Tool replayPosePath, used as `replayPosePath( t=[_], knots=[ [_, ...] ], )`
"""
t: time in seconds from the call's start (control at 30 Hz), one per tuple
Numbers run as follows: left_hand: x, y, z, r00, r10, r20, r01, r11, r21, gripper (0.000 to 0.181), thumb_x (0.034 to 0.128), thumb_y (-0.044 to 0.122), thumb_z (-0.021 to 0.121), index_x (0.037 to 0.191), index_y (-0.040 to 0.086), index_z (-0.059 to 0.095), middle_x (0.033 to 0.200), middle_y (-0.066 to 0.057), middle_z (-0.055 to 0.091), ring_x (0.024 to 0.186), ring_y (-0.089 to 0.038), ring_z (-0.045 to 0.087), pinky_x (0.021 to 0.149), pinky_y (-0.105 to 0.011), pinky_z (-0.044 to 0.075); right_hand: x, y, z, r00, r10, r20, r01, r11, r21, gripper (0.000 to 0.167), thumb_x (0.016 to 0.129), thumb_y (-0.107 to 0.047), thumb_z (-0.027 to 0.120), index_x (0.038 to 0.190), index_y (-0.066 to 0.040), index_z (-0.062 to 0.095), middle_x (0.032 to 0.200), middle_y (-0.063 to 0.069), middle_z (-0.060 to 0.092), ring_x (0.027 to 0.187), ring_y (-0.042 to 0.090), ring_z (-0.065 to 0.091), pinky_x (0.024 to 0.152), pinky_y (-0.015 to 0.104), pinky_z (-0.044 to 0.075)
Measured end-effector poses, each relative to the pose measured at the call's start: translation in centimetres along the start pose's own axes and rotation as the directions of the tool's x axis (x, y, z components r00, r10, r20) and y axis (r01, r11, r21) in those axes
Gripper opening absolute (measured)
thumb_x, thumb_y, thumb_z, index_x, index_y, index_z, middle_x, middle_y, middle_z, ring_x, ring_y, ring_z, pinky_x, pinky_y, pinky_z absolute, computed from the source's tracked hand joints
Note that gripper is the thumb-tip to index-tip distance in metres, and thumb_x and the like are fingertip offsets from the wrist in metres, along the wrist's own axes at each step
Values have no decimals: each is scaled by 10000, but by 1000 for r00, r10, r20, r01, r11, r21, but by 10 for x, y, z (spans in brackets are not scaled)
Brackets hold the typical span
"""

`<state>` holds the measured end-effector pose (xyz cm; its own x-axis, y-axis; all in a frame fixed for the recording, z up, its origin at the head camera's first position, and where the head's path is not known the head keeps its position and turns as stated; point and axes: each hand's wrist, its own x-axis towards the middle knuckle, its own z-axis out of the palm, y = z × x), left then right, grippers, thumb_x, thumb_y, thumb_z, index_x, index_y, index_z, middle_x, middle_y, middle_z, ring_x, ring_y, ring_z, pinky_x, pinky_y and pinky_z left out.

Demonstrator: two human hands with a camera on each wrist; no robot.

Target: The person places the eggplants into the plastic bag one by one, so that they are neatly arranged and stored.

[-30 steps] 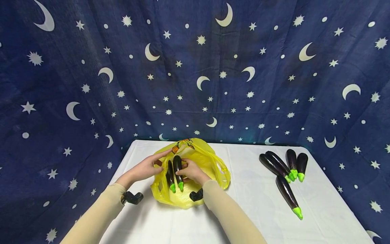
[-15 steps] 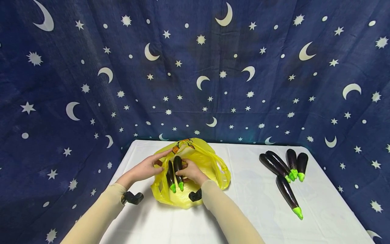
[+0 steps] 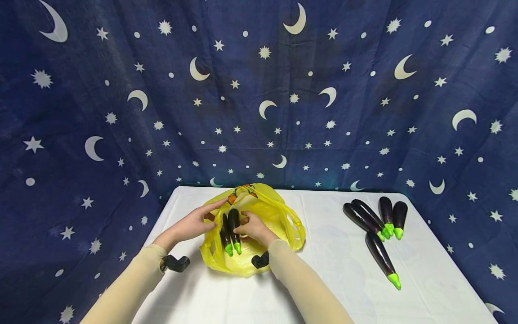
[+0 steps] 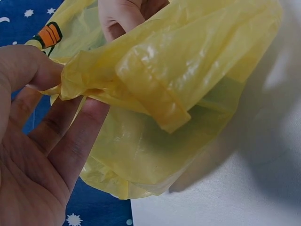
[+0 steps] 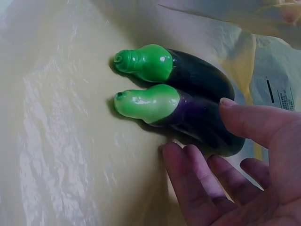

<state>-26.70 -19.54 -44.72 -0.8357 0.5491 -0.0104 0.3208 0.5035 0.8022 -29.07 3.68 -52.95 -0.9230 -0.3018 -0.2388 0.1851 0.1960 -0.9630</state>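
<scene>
Inside the yellow plastic bag (image 3: 279, 211) two dark purple eggplants lie side by side, green stems toward me: a left eggplant (image 3: 225, 234) and a right eggplant (image 3: 233, 222). My left hand (image 3: 191, 223) pinches the bag's rim between thumb and fingers, as the left wrist view shows on the bag (image 4: 146, 89). My right hand (image 3: 256, 227) is inside the bag, just right of the right eggplant (image 5: 202, 117). Its thumb tip overlaps that eggplant in the right wrist view, and its fingers are spread and loosely bent beside it. Whether the thumb touches is unclear.
Several more eggplants (image 3: 380, 254) lie on the right part of the white table (image 3: 323, 270). A dark blue curtain (image 3: 226, 117) with moons and stars hangs behind and at both sides.
The right eggplant has shifted left, close against the other one. My right hand's fingers have loosened from it. The left hand stays on the bag's rim.
</scene>
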Motion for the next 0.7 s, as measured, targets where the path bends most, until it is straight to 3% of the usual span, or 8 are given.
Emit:
replayPosePath(
  t=[0.3, 0.5, 0.7],
  knots=[
    [0, 1, 0, 1000, 6, -12, -5, 1000, 26, 786, 941, 15, 612, 1608, 337, 348, 1513, -8, 485, 1025, -224, 618, 747, -350, 514, -9, -4, -12, 998, -55, -5, 53, 988, -143, 781, 859, -62, 790, 1541, -19, 410, 1347, 247, 552, 934, 308, 644, 755, 476, 587],
    [-1, 1, -1, 1000, 0, -14, 0, 1000, 30, 788, 938, 21, 615, 1604, 351, 353, 1495, -12, 501, 1017, -230, 602, 715, -349, 505, -22, -6, -22, 991, -129, 38, 134, 953, -270, 754, 847, -51, 778, 1520, -7, 441, 1374, 262, 548, 802, 270, 638, 706, 454, 584],
    [-1, 1, -2, 1000, -8, -4, 8, 1000, 21, 797, 935, 16, 609, 1609, 348, 341, 1541, -14, 462, 1048, -223, 616, 792, -368, 517, -40, -12, -32, 974, -204, 96, 225, 905, -360, 738, 857, -77, 776, 1522, -33, 459, 1401, 264, 546, 931, 264, 661, 737, 393, 578]
  ],
)
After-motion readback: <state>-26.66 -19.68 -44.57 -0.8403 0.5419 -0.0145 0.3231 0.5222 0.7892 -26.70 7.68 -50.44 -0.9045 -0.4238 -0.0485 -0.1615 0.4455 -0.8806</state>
